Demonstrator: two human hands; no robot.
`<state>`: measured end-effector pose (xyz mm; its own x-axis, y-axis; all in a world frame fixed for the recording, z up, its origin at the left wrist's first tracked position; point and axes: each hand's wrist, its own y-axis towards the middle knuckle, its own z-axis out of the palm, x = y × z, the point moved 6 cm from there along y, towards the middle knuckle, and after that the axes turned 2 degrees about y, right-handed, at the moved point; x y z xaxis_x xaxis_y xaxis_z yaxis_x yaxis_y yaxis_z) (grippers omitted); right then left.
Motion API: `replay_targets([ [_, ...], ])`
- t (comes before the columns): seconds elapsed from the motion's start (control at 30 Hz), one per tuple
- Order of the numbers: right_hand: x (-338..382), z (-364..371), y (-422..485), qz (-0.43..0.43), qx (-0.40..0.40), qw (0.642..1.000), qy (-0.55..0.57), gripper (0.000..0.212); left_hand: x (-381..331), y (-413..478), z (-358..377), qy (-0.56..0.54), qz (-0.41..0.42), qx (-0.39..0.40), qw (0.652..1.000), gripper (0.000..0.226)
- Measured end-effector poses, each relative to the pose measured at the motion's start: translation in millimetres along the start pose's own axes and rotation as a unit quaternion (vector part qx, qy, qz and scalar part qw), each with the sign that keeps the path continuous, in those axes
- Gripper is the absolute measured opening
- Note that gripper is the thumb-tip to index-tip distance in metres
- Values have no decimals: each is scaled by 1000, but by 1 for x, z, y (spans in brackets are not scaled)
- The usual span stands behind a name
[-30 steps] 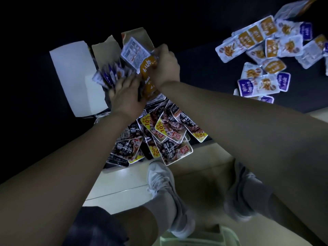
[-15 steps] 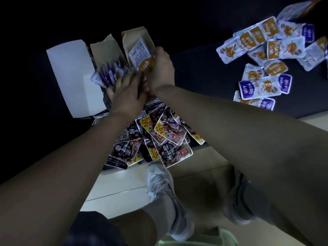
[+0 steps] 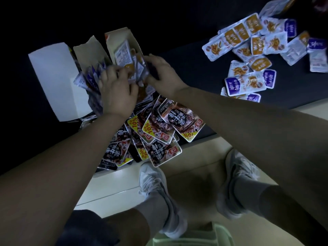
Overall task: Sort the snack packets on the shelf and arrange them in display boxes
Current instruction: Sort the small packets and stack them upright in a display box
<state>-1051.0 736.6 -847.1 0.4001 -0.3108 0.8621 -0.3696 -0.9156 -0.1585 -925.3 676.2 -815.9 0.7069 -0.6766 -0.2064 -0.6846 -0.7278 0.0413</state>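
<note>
Left hand [image 3: 118,91], right hand [image 3: 164,75]: two on packets [image 3: 122,55]

Very dim, underexposed; shelf top [image 3: 177,68] near black. Brightest on pale floor [image 3: 115,189] and white packets [image 3: 248,39] upper right. Motion blur on fingers of left hand [image 3: 117,89] and boxed packets [image 3: 122,55]. Heavy wide-angle stretch at edges. Soft shadow between shoes [image 3: 152,180].

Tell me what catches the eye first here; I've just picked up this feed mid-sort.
The hands draw the eye at the centre: the left hand and right hand are on snack packets standing in an open cardboard box on the dark shelf. Just below them, a heap of dark packets with yellow 10% corners spills to the shelf's front edge. At upper right, white packets with orange and purple labels lie scattered.
</note>
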Motion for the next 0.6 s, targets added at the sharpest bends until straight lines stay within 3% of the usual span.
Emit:
replay_targets([
  [0.13,-41,-50,-20,57,-40,998,6,32,-50,9,-2,-25,71,-23,997,31],
  [0.3,-113,-112,-63,166,-45,983,-62,24,-128,14,39,-83,153,77,982,22],
  [0.4,-145,-143,-86,194,-63,974,-101,27,-159,13,70,-95,150,148,973,22],
  [0.5,-165,-171,-104,169,-81,962,-198,36,-186,12,96,-110,160,205,959,26],
  [0.6,-187,-175,-120,169,2,948,-271,72,-207,13,116,-109,168,239,950,32],
])
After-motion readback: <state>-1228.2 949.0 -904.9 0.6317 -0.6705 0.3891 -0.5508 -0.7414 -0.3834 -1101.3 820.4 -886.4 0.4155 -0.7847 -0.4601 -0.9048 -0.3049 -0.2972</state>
